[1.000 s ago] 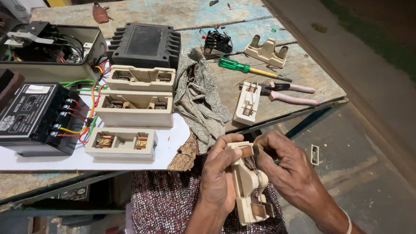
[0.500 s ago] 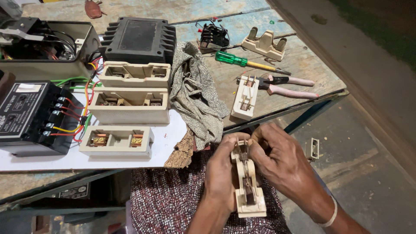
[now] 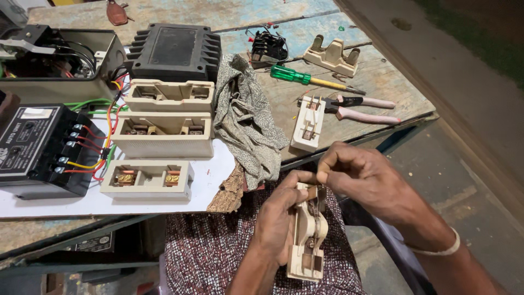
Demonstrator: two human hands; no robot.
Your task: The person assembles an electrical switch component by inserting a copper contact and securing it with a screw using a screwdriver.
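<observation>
My left hand [image 3: 279, 218] grips a cream fuse carrier [image 3: 307, 240] upright over my lap, metal contacts facing me. My right hand [image 3: 364, 177] pinches at the carrier's top end, fingertips closed on the upper metal contact or a thin wire there; which one I cannot tell. A second cream fuse carrier [image 3: 308, 124] lies on the wooden table just beyond my hands.
Three cream fuse bases [image 3: 164, 134] sit on a white board [image 3: 215, 180] beside a black unit with coloured wires [image 3: 41, 147]. A grey cloth [image 3: 245, 120], green-handled screwdriver [image 3: 305, 77], pink-handled pliers [image 3: 363, 108], a black ribbed cover [image 3: 174, 52] and an open switch box [image 3: 52, 60] lie on the table.
The carrier has been turned and tilted in my hands. My right hand has shifted up to its top end and pinches there.
</observation>
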